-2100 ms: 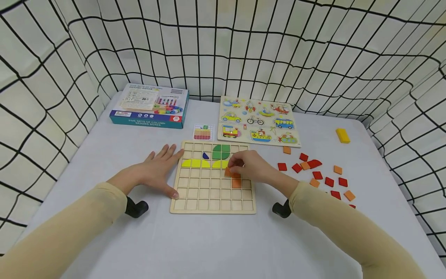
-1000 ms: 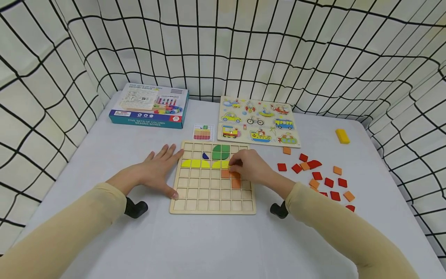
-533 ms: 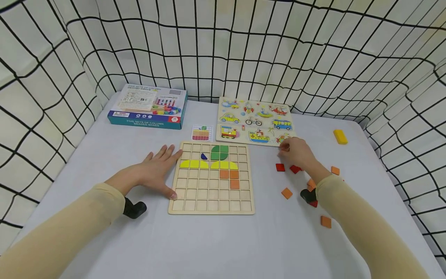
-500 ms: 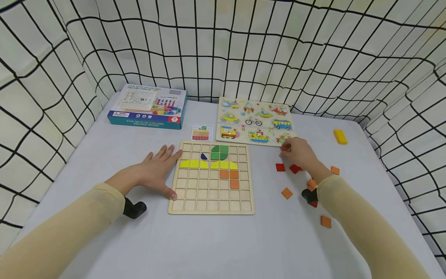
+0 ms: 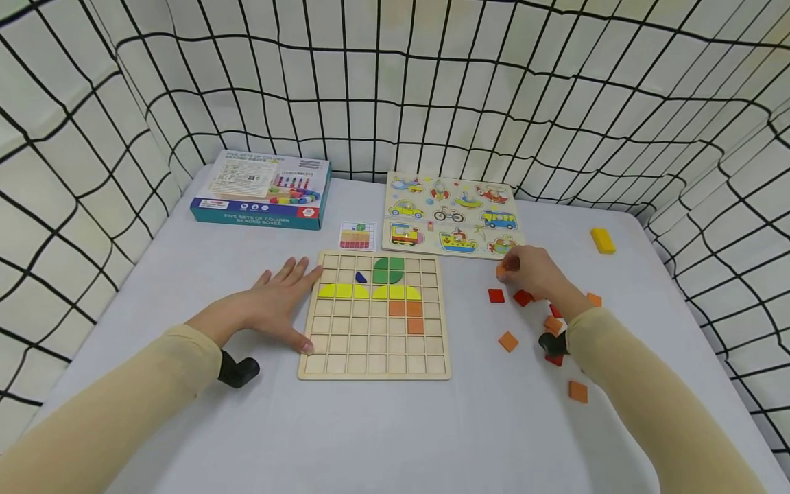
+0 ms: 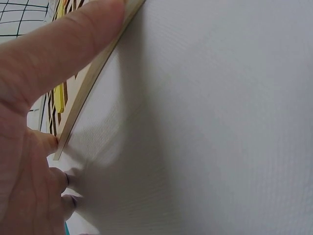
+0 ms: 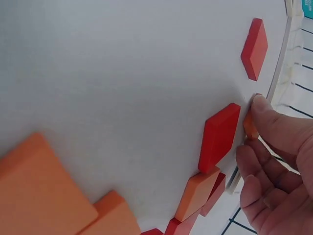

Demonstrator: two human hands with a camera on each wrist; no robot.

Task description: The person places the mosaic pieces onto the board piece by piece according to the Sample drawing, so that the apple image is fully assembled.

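Nearest you, your sleeves are framing the table (image 5: 395,432), and loose orange and red tiles are lying scattered under your right forearm, one orange square (image 5: 577,392) closest to the edge. That is where the trouble is likely waiting: if you are dragging that forearm back toward the grid board (image 5: 374,374), the sleeve could be sweeping these pieces out of place or off the table.

Further out, your left hand (image 5: 274,307) is lying flat with fingers straight, thumb and fingertips pressing against the board's left edge; the left wrist view is showing the thumb (image 6: 63,44) along the wooden rim. Lift it too soon and the board may be sliding, jolting the yellow, green and orange pieces already seated.

Beyond that, your right hand (image 5: 531,271) is reaching out just in front of the vehicle puzzle (image 5: 450,214), fingers curled, pinching a small orange tile (image 5: 500,272) between thumb and fingertips. The right wrist view is showing only a sliver of that tile (image 7: 250,126) in the grip, with a red tile (image 7: 218,137) just beside it. The hold looks shallow, so the tile may be slipping as it is being carried.
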